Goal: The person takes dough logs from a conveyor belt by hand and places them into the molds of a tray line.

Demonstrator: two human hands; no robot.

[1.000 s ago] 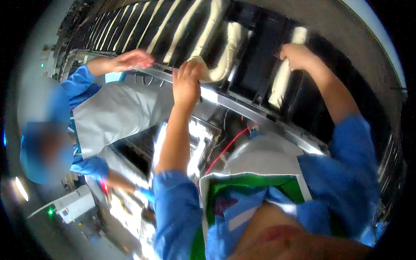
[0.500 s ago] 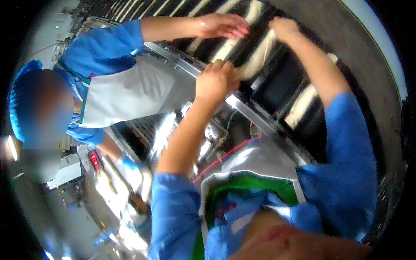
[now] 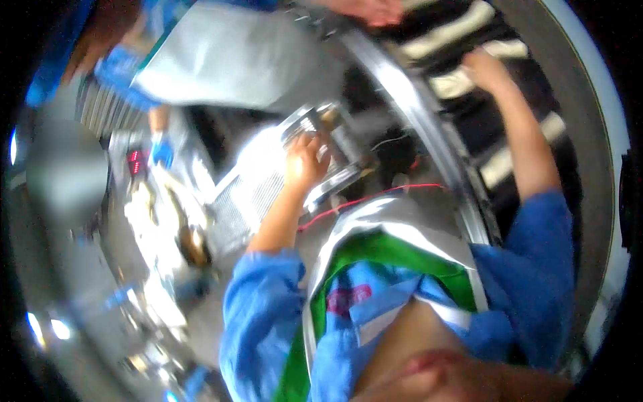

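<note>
On the black conveyor (image 3: 492, 127), my right hand (image 3: 487, 70) is closed on a long, pale, dough-like strip (image 3: 452, 84), whose other end (image 3: 507, 49) shows past my fingers. My left hand (image 3: 307, 159) is away from the conveyor, over a shiny metal unit (image 3: 345, 144) with a ribbed, bright surface (image 3: 251, 194). Its fingers look curled at the unit's near part, but blur and glare hide what they hold, if anything.
More pale strips (image 3: 462, 30) lie across the conveyor behind its metal rail (image 3: 412, 100). A co-worker's grey apron (image 3: 234, 63) and bare hand (image 3: 375, 10) are at the top; a blue-gloved hand (image 3: 161, 153) is near a red digital display (image 3: 136, 162). A red cord (image 3: 375, 194) crosses before me.
My left hand has left the strip on the conveyor and moved to the metal unit. My right hand stays at a strip. The view has swung left, with blur.
</note>
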